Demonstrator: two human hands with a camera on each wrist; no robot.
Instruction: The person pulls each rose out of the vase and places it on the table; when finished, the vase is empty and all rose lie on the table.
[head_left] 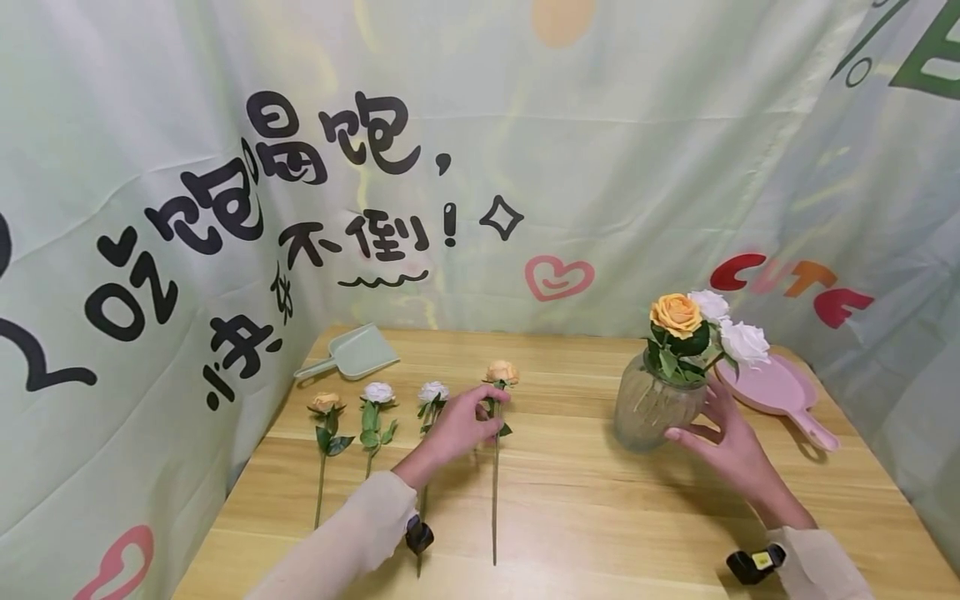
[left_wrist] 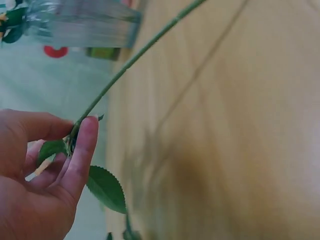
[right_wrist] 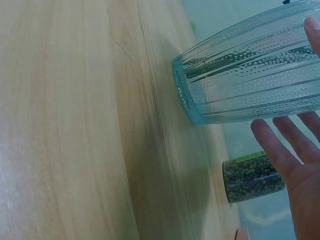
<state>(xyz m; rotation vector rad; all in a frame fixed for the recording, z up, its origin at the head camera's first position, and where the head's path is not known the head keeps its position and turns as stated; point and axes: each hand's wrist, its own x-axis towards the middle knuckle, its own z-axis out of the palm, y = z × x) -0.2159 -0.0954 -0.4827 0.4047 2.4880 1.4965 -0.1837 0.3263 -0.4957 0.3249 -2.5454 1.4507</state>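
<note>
My left hand [head_left: 463, 423] pinches the stem of a peach rose [head_left: 502, 372] just below its bloom. In the left wrist view, the green stem [left_wrist: 131, 61] stands off the table and casts a shadow; the bloom is mostly hidden behind the fingers. On the right, my right hand [head_left: 731, 442] holds the side of a ribbed glass vase [head_left: 648, 412], thumb in front and fingers on the far side. Inside the vase are an orange rose [head_left: 677, 315] and white roses [head_left: 744, 342]. In the right wrist view, the vase's bluish base [right_wrist: 186, 92] is near the tabletop.
Left of my left hand lie an orange rose [head_left: 326, 403] and two white roses [head_left: 377, 392]. A pale green scoop [head_left: 366, 352] is at the back left. Behind the vase sits a pink pan [head_left: 780, 385]. A jar of pebbles [right_wrist: 252, 178] shows in the right wrist view.
</note>
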